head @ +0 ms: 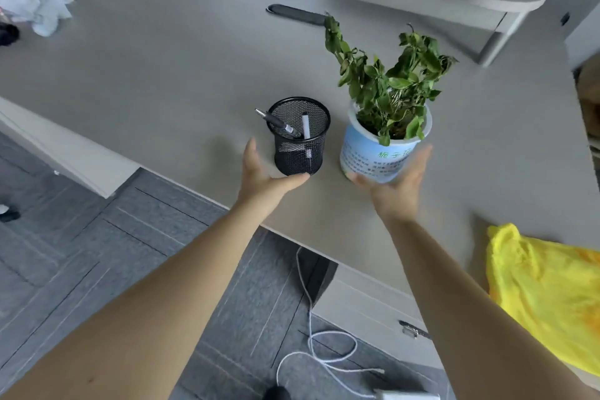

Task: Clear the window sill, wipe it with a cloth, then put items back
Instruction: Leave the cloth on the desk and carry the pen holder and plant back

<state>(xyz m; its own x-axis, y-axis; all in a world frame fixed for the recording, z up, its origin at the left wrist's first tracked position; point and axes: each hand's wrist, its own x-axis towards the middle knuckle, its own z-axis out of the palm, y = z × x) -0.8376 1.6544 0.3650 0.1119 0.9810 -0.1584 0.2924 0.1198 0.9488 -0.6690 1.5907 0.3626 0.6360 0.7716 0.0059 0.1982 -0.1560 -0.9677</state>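
- The grey worktop (162, 75) fills most of the view, its near edge running from 9 o'clock down toward 4 o'clock; whether this surface is the sill or only where cleared items are parked cannot be told
- A crumpled yellow cloth (545, 295) lies on the worktop edge at 4 o'clock, well apart from both hands; it looks like the wiping cloth
- The potted plant (386, 127), drooping green leaves in a pale blue pot with printed text, stands upright just right of centre, at about 2 o'clock from the middle
- The black mesh pen holder (298, 136) stands upright at centre, just beside the pot to its 9 o'clock side, with two pens leaning inside
- The right hand (396, 188) cups the pot from below and at 4 o'clock, fingers (418, 159) spread; the thumb seems to touch the base, though blur hides this
- The left hand (263, 172) brackets the holder, fingers spread, thumb touching its base, no closed grip
- Judged: to do this step well, wrap each hand low around its item, lift both straight up so pens and soil stay put, and keep the top-heavy plant vertical
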